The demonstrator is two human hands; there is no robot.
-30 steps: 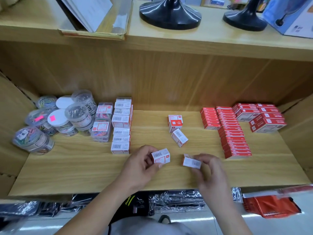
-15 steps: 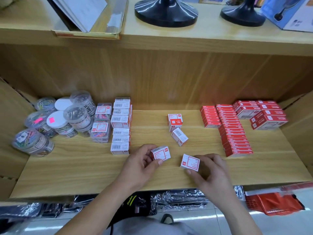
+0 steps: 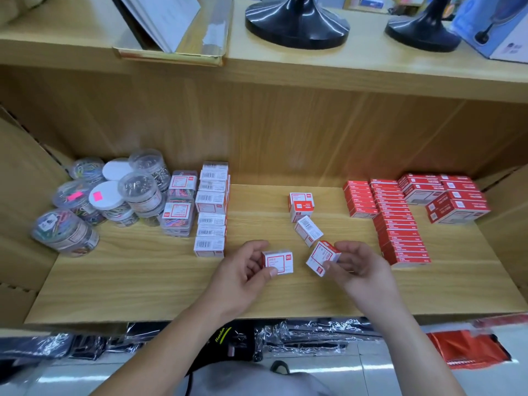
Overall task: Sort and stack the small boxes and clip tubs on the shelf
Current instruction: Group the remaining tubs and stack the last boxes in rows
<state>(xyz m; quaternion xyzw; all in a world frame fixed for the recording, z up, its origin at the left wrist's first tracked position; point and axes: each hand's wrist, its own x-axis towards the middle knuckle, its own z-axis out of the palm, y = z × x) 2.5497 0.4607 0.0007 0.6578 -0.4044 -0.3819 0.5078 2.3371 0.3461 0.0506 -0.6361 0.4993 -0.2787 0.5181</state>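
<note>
My left hand [image 3: 243, 270] pinches a small white-and-red box [image 3: 277, 262] just above the wooden shelf [image 3: 160, 284]. My right hand [image 3: 357, 264] grips a second small box [image 3: 322, 258], tilted with its label facing up. Behind them a loose box [image 3: 308, 231] lies askew, and two more boxes [image 3: 301, 206] stand stacked. A row of white boxes [image 3: 212, 212] runs front to back on the left. Clear clip tubs [image 3: 114, 192] cluster at the far left.
Flat red boxes [image 3: 400, 221] lie in rows at the right, with larger red boxes [image 3: 457, 207] behind them. Square clear tubs of coloured clips [image 3: 178, 207] sit beside the white row. The upper shelf carries two black lamp bases [image 3: 297, 21].
My right hand has lifted and turned its box, moving it up and slightly right. My left hand has turned its box so the red-framed label faces up.
</note>
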